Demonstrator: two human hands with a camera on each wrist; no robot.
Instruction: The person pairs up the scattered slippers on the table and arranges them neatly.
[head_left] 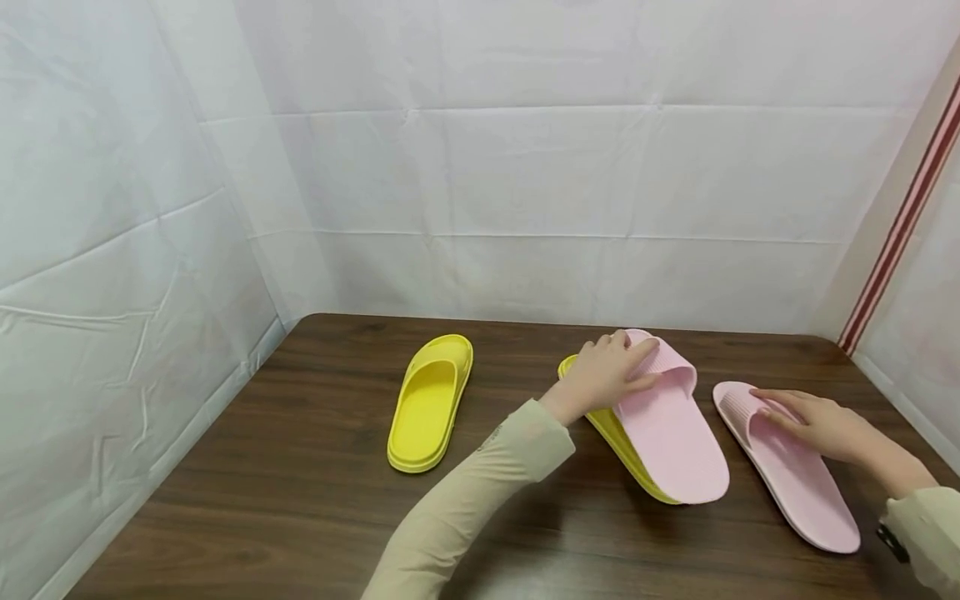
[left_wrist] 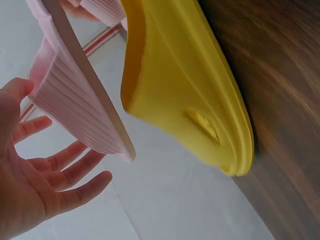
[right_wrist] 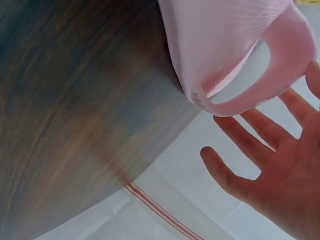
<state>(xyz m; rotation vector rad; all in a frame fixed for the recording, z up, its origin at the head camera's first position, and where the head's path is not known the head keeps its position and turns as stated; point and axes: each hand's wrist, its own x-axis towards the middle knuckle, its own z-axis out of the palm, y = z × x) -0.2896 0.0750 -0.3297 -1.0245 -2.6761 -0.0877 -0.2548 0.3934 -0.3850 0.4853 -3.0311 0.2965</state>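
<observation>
My left hand (head_left: 609, 371) grips a pink slipper (head_left: 671, 442) by its ribbed strap, with the thumb at the strap's opening edge. This slipper is tilted and raised over a yellow slipper (head_left: 617, 442), which it partly hides; the left wrist view has a gap between the pink sole and the yellow strap (left_wrist: 170, 85). To the right, my right hand (head_left: 813, 421) holds the strap of a second pink slipper (head_left: 802, 483) between thumb and spread fingers. That slipper lies on the table, toe pointing away. Another yellow slipper (head_left: 426, 412) sits apart on the left.
The dark wooden table (head_left: 300, 467) ends at a rounded far edge. White cloth (head_left: 525, 183) hangs behind it and along both sides. A red-striped band (head_left: 900, 221) runs down the cloth at the right.
</observation>
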